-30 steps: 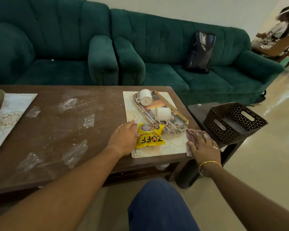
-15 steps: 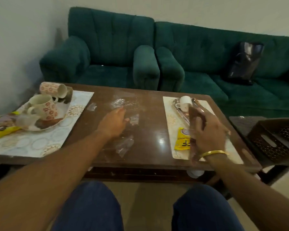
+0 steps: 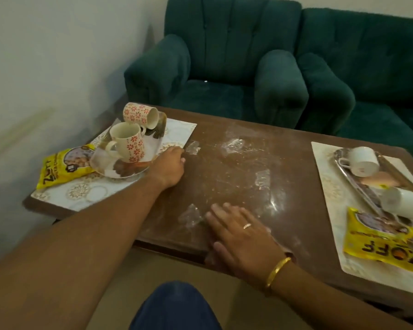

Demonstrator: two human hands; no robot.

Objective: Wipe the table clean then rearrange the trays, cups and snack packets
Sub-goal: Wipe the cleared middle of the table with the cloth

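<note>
The brown table (image 3: 234,172) is smeared with dust and has several clear plastic scraps (image 3: 231,145) on it. My right hand (image 3: 241,236) lies flat near the front edge, pressing a pinkish cloth (image 3: 288,254) that is mostly hidden under it. My left hand (image 3: 169,167) has its fingers curled on the right edge of the left placemat (image 3: 81,191). That mat carries an oval tray (image 3: 119,173) with two tipped floral cups (image 3: 126,141) and a yellow snack packet (image 3: 65,165). The right placemat (image 3: 329,177) holds a long tray (image 3: 358,186), two tipped white cups (image 3: 360,160) and another yellow packet (image 3: 382,241).
A green armchair (image 3: 224,67) and a green sofa (image 3: 367,67) stand right behind the table. A pale wall (image 3: 45,67) runs along the left side. My knee in blue trousers (image 3: 177,308) is below the table's front edge.
My view has swung left. My left hand moved from the table's middle to the left placemat's edge. My right hand brought the cloth from the right mat down flat onto the table's front middle.
</note>
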